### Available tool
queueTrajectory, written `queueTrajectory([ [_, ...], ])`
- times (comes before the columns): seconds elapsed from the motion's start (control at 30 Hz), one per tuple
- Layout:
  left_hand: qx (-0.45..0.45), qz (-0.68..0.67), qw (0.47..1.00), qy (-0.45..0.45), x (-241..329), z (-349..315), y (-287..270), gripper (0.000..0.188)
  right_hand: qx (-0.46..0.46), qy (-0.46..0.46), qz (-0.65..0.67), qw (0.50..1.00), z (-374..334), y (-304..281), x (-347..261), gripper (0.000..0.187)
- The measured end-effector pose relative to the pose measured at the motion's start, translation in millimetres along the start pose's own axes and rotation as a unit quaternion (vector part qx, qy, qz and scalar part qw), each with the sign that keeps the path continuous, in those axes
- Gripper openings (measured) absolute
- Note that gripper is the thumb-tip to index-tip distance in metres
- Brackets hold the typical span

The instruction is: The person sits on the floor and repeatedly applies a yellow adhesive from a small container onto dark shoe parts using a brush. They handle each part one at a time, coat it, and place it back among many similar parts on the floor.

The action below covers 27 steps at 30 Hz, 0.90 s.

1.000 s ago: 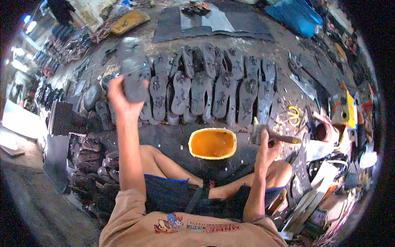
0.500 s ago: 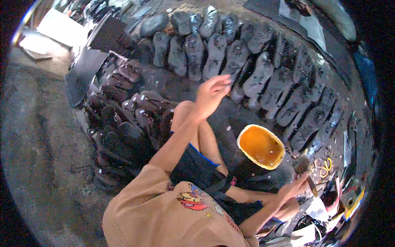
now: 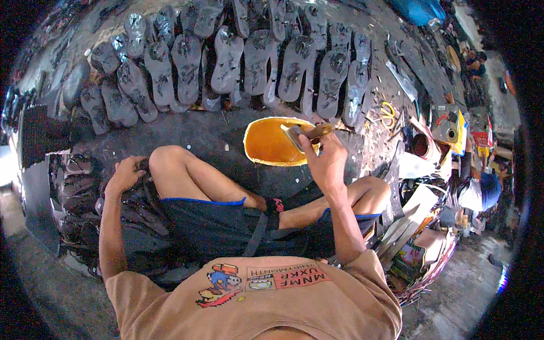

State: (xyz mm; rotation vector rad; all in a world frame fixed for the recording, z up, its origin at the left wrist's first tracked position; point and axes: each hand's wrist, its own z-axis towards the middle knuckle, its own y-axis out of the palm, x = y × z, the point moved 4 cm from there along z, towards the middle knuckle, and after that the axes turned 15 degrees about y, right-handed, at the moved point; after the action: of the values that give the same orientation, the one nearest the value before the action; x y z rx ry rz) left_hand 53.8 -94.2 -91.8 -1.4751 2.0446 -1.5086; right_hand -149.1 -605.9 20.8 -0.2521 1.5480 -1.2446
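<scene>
My right hand [image 3: 330,161] is closed around the wooden handle of a brush [image 3: 322,131]. The brush's pale, flat head tilts over the right part of an open tub [image 3: 249,161] with a light rim. Thick amber liquid [image 3: 269,139], like glue, fills its bottom; whether the bristles touch it I cannot tell. Beside my left knee, my left hand [image 3: 127,171] rests with curled fingers at a pile of dark sandals [image 3: 141,204]. Its fingers bend round something dark that blends into the pile. Beyond the tub stand rows of dark grey shoe soles [image 3: 187,68] with shiny black smears.
Yellow-handled scissors [image 3: 387,114] lie on the littered ground right of the tub. Farther right are a yellow box [image 3: 458,133], paper scraps and a full basket [image 3: 422,289]. A dark mat [image 3: 198,127] spreads under the tub; my crossed legs are close behind it.
My left hand has come down from near the soles to the sandal pile. My right hand has brought the brush from beside the tub to over it. The view has turned.
</scene>
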Motion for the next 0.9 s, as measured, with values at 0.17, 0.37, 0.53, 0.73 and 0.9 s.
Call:
queueTrajectory([
  [0.17, 0.368, 0.119, 0.919, -0.078, 4.1, -88.2, -87.0, 0.045, 0.120, 0.134, 0.199, 0.963, -3.1, -29.3, 19.2, 0.019],
  [0.37, 0.567, -0.359, 0.733, -0.113, 101.6, -163.1, -76.1, 0.069, 0.055, 0.223, 0.109, 0.967, -11.3, -38.4, 55.3, 0.021],
  [0.53, 0.500, -0.594, 0.581, -0.242, 195.6, -150.6, 64.3, 0.052, -0.080, 0.238, 0.228, 0.941, -55.3, -40.2, 54.3, 0.016],
  [0.73, 0.327, 0.092, 0.940, 0.040, 204.6, -135.0, 59.7, 0.042, 0.036, 0.313, 0.741, 0.593, -7.4, -79.1, 70.5, 0.023],
  [0.9, 0.267, 0.121, 0.946, 0.141, 245.4, -116.0, 8.8, 0.048, -0.042, 0.326, 0.810, 0.486, -2.5, -63.4, 54.1, 0.025],
])
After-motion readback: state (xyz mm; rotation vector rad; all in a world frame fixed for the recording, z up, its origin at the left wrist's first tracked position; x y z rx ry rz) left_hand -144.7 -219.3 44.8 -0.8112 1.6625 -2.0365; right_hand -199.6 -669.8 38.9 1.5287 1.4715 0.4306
